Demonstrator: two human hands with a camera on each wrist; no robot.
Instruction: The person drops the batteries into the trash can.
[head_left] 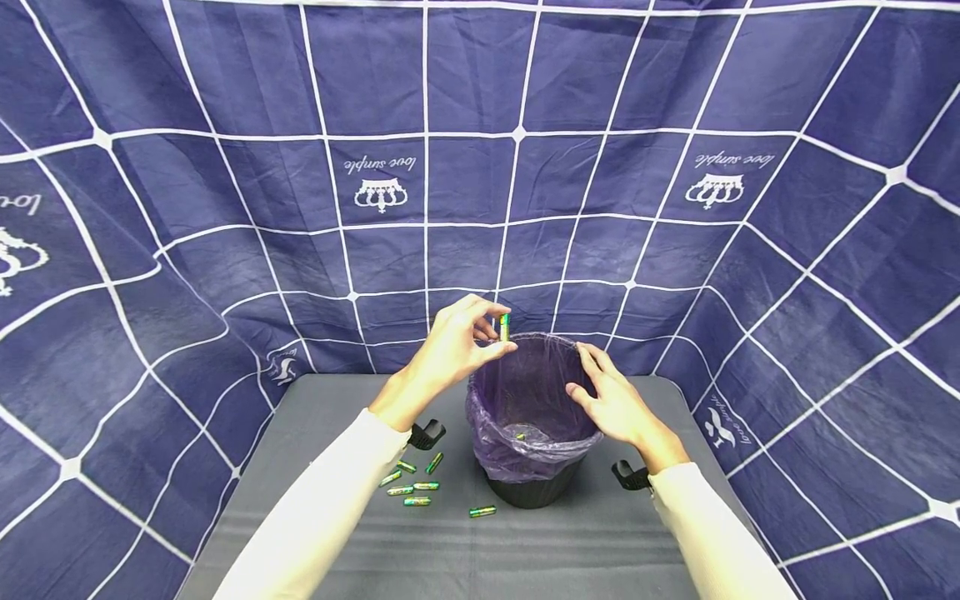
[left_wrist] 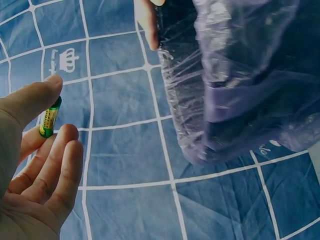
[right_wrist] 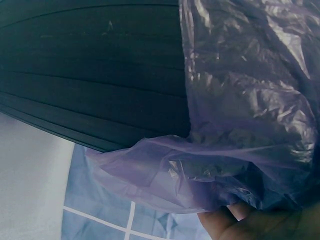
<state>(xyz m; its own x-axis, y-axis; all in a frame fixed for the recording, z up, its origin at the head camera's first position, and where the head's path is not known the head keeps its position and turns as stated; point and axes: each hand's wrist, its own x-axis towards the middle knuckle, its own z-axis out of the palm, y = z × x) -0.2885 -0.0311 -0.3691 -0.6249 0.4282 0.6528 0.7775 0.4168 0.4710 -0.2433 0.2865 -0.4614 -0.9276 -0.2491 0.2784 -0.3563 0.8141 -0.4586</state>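
Observation:
My left hand [head_left: 456,340] pinches a green and yellow battery [head_left: 505,327] between thumb and index finger, upright above the left rim of the bin. In the left wrist view the same battery [left_wrist: 50,118] shows end to end between the fingertips, the other fingers loosely bent. A black bin [head_left: 531,490] stands on the table, lined with a translucent purple bag [head_left: 504,446] folded over its rim. My right hand [head_left: 617,402] rests at the right rim with fingers extended, its thumb over the opening. Inside the bin a small yellow-green thing [head_left: 521,436] lies at the bottom.
Several green batteries [head_left: 426,485] lie loose on the grey table [head_left: 360,550], left of the bin. One battery [head_left: 482,511] lies apart in front of it. A blue cloth with white grid lines [head_left: 472,175] hangs round the back and sides.

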